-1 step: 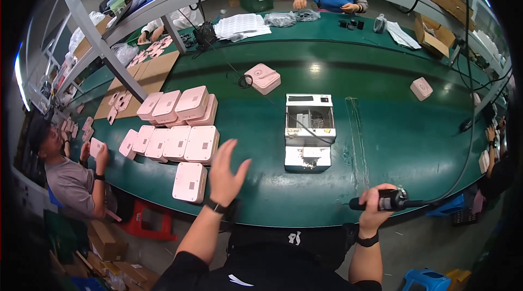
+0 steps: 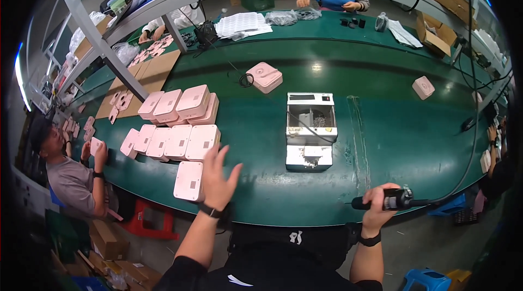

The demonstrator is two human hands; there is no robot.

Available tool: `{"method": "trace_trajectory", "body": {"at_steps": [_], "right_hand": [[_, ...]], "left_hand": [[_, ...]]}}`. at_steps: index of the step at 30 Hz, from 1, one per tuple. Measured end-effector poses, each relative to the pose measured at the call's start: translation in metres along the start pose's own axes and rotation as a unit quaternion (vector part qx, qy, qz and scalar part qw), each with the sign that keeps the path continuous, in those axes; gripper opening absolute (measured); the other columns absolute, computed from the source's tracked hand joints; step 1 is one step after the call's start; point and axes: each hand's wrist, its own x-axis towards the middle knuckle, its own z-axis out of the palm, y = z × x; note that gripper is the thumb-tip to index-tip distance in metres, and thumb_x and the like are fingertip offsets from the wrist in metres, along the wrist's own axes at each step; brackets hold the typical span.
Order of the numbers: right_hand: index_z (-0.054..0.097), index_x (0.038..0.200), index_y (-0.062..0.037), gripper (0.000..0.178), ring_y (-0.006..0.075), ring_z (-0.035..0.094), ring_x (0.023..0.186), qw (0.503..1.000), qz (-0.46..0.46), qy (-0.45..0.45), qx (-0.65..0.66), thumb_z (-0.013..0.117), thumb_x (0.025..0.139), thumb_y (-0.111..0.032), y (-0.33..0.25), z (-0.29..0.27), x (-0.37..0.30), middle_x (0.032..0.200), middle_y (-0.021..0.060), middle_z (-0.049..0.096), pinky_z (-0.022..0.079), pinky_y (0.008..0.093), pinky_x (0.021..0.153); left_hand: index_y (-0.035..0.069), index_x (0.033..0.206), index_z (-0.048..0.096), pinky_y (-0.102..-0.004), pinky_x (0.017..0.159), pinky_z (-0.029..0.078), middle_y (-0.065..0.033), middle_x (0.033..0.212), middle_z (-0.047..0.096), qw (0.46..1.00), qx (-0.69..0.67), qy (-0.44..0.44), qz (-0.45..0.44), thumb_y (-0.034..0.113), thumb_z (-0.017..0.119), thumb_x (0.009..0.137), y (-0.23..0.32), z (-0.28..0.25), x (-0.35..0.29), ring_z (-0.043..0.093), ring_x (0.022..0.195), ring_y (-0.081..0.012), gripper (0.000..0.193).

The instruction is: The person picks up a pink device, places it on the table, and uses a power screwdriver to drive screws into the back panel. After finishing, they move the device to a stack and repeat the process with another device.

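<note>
My left hand is open, fingers spread, at the right edge of the nearest pink square box; I cannot tell whether it touches it. Behind that box, more pink boxes with small dark grilles stand in a row, and stacked ones lie farther back. In my right hand is a black electric screwdriver, its bit pointing left over the table's front edge and a cable running off to the right. A white screw feeder with loose screws in its tray stands between my hands, farther back.
A pink box lies beyond the feeder, and a smaller one at the far right. An upright metal post rises at left. A co-worker sits at left holding a pink part. The screwdriver's cable hangs at right.
My left hand has moved slightly left and toward me, closer to the nearest pink box. My right hand still holds the screwdriver in nearly the same place.
</note>
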Motion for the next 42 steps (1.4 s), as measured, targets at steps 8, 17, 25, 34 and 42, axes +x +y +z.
{"method": "trace_trajectory", "body": {"at_steps": [8, 17, 25, 34, 42], "right_hand": [[0.048, 0.102, -0.0032, 0.010, 0.0142, 0.048, 0.053, 0.988, 0.036, 0.062, 0.135, 0.054, 0.095, -0.006, 0.011, -0.028, 0.026, 0.067, 0.0046, 0.048, 0.044, 0.0309, 0.052], [0.049, 0.105, -0.0033, 0.015, 0.0157, 0.046, 0.052, 0.999, 0.030, -0.021, -0.017, 0.057, 0.095, -0.011, -0.001, 0.009, 0.030, 0.066, 0.0056, 0.047, 0.044, 0.0324, 0.053], [0.047, 0.101, -0.0020, 0.011, 0.0166, 0.047, 0.051, 0.980, -0.005, -0.146, 0.137, 0.053, 0.092, -0.005, -0.056, 0.100, 0.053, 0.065, 0.0078, 0.049, 0.045, 0.0341, 0.051], [0.050, 0.094, -0.0015, 0.007, 0.0178, 0.050, 0.049, 0.976, -0.040, -0.197, 0.079, 0.056, 0.091, -0.005, -0.033, 0.157, 0.081, 0.063, 0.0079, 0.050, 0.045, 0.0337, 0.048], [0.050, 0.092, -0.0010, 0.009, 0.0173, 0.047, 0.047, 0.970, 0.016, -0.227, 0.087, 0.057, 0.092, -0.008, -0.035, 0.149, 0.075, 0.062, 0.0077, 0.050, 0.044, 0.0339, 0.048]], "left_hand": [[0.010, 0.139, 0.051, -0.0478, 0.103, 0.043, -0.0266, 0.141, 0.041, 0.957, 0.159, -0.050, -0.238, 0.022, 0.087, 0.067, -0.057, -0.059, -0.094, 0.047, 0.126, -0.0442, 0.082], [0.013, 0.135, 0.057, -0.0465, 0.104, 0.045, -0.0241, 0.144, 0.036, 0.965, -0.128, -0.228, 0.031, 0.021, 0.090, 0.061, 0.015, -0.023, -0.069, 0.047, 0.128, -0.0440, 0.081], [0.019, 0.135, 0.057, -0.0441, 0.100, 0.049, -0.0180, 0.146, 0.034, 0.912, -0.313, -0.250, 0.083, 0.024, 0.094, 0.056, 0.048, 0.049, -0.047, 0.050, 0.123, -0.0397, 0.088], [0.020, 0.134, 0.057, -0.0436, 0.096, 0.052, -0.0162, 0.138, 0.040, 0.903, -0.339, -0.258, 0.062, 0.019, 0.092, 0.058, 0.049, 0.051, -0.044, 0.054, 0.117, -0.0363, 0.083], [0.015, 0.130, 0.060, -0.0409, 0.098, 0.052, -0.0149, 0.134, 0.043, 0.896, -0.341, -0.274, 0.075, 0.017, 0.093, 0.058, 0.041, 0.051, -0.036, 0.056, 0.116, -0.0335, 0.080]]}}
